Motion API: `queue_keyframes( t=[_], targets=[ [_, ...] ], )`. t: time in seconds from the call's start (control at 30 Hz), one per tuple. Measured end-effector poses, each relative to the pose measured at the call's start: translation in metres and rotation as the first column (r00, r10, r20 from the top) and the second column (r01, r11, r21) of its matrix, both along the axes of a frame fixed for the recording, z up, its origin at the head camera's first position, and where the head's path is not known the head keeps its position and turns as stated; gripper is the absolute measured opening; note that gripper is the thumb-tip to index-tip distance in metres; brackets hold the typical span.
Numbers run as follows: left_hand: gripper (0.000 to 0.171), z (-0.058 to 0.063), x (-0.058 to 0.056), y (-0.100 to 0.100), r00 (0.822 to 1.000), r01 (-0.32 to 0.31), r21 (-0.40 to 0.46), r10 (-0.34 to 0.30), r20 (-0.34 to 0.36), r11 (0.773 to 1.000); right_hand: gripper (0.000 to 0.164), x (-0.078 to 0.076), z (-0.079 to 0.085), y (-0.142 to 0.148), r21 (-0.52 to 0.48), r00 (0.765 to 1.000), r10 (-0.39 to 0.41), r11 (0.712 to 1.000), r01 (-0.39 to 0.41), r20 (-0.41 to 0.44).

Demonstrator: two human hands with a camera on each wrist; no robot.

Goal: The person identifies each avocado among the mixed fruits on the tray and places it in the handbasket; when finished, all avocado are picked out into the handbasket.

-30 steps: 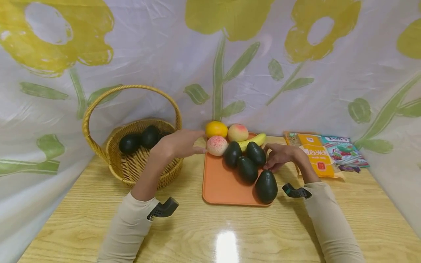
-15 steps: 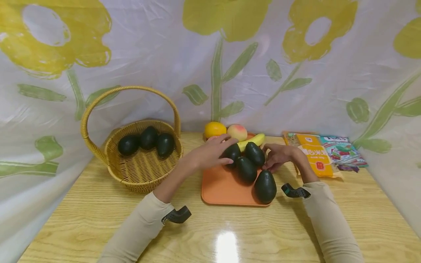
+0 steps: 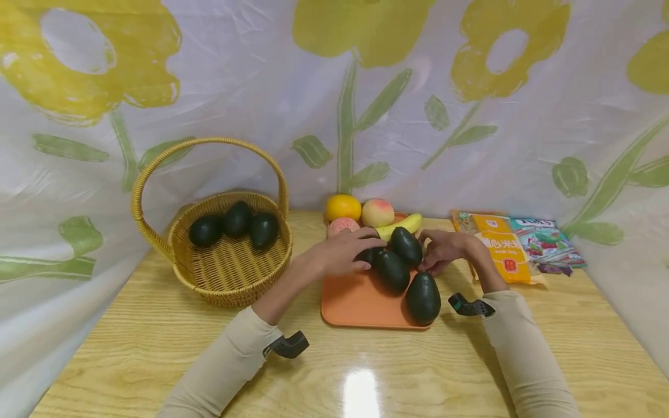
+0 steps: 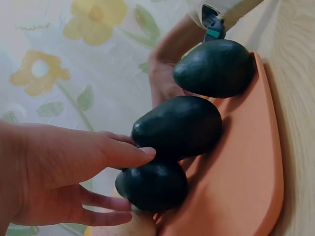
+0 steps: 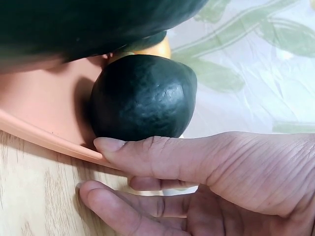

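Note:
An orange tray (image 3: 355,307) holds several dark green avocados, among them one in the middle (image 3: 393,271) and a front avocado (image 3: 423,298). My left hand (image 3: 342,254) reaches over the tray's left side, its thumb and fingers around the leftmost avocado (image 4: 155,189), which is partly hidden in the head view. In the left wrist view its thumb also lies against the neighbouring avocado (image 4: 179,125). My right hand (image 3: 444,249) pinches the tray's right edge, thumb over the rim and beside the back right avocado (image 5: 145,98).
A wicker basket (image 3: 230,296) with a tall handle stands left, with three avocados (image 3: 237,219) inside. An orange-yellow fruit (image 3: 343,207), two peaches (image 3: 378,213) and a banana (image 3: 399,227) lie at the tray's back. Snack packets (image 3: 502,247) lie right.
My left hand has moved right from beside the basket and speckled peach to the leftmost avocado on the tray. My right hand has stayed at the tray's edge.

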State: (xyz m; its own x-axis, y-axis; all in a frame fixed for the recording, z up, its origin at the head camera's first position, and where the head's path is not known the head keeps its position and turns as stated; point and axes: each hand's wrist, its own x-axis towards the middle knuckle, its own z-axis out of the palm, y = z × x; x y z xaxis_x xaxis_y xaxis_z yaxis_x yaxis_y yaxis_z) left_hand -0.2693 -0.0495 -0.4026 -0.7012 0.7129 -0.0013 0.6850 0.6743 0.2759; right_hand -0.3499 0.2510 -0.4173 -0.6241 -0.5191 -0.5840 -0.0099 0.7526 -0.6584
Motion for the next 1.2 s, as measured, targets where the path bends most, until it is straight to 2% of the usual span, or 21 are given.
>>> queue_keyframes(
  t=[0.17, 0.5, 0.7, 0.9, 1.2],
  targets=[
    [0.050, 0.0023, 0.0020, -0.0011, 0.999, 0.012, 0.008, -0.012, -0.045, 1.000, 0.062, 0.0005, 0.0019, 0.0011, -0.004, 1.000, 0.000, 1.000, 0.000, -0.008],
    [0.027, -0.0003, 0.0073, -0.0013, 0.996, -0.084, 0.065, 0.086, -0.030, 0.994, 0.060, 0.0005, -0.0012, 0.0009, -0.024, 1.000, 0.008, 1.000, -0.008, 0.001],
    [0.034, -0.0024, 0.0082, 0.0008, 0.993, -0.103, 0.048, 0.105, -0.049, 0.993, 0.060, -0.0005, 0.0005, 0.0011, -0.015, 1.000, 0.006, 1.000, -0.006, -0.009],
    [0.052, -0.0032, 0.0086, 0.0006, 0.993, -0.109, 0.022, 0.110, -0.031, 0.994, 0.060, -0.0023, -0.0018, 0.0007, -0.017, 1.000, 0.008, 1.000, -0.008, 0.000],
    [0.050, -0.0019, 0.0081, 0.0001, 0.988, -0.151, 0.045, 0.150, 0.025, 0.988, 0.061, 0.0013, 0.0003, -0.0002, -0.011, 1.000, 0.010, 1.000, -0.010, 0.004]
  ],
)
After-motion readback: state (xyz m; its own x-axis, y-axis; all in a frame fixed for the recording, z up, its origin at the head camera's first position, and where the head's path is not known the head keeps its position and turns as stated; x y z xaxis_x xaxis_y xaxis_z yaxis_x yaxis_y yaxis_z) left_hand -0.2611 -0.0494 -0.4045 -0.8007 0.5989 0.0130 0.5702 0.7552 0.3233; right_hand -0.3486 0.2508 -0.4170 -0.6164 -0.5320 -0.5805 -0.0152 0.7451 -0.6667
